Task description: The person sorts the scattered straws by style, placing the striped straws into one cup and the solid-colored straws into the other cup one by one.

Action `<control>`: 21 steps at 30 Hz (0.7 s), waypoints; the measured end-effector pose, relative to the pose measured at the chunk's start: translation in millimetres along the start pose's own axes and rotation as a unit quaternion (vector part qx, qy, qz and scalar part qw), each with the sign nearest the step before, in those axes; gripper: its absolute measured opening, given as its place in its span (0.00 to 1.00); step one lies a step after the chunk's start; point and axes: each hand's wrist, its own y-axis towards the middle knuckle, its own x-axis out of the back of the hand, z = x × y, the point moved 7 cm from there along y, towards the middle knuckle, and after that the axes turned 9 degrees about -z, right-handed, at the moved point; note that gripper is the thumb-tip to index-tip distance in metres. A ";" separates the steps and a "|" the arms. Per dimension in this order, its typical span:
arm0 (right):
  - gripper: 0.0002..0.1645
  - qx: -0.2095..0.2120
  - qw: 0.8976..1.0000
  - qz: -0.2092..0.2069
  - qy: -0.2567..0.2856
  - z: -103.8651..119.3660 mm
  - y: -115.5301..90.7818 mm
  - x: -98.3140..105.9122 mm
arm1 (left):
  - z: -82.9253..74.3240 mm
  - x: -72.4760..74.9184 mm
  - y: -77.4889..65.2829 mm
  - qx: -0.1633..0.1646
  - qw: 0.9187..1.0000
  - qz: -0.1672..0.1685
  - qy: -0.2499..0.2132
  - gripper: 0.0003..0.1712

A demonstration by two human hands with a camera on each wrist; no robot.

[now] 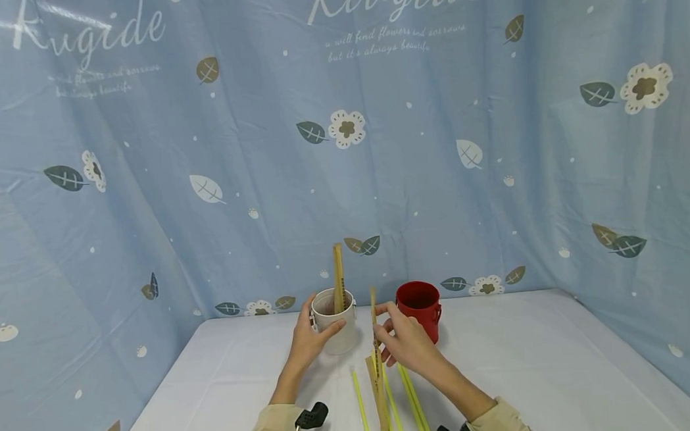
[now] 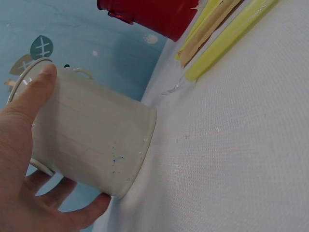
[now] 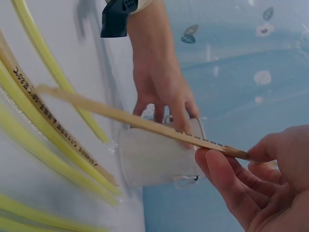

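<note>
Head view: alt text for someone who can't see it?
A person's left hand holds a white pail with at least one tan stick standing inside; the right hand pinches another tan stick. A red pail and yellow sticks are nearby.

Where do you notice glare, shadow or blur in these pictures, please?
Head view: whitish glare streaks at the upper left of the blue curtain; left wrist view: a soft shadow on the white tablecloth by the base of the white bucket; right wrist view: the far end of the held brown stick looks blurred.
</note>
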 end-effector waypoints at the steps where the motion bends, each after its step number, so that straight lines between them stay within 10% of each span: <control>1: 0.18 0.003 1.000 -0.001 -0.001 1.6 1.0 0.6 | 0.1 0.0 -0.2 0.001 1.000 0.001 0.000 0.57; 21: 0.12 0.048 0.994 -0.098 0.009 29.6 29.5 15.3 | 4.3 0.8 0.9 -0.003 1.000 -0.001 -0.001 0.57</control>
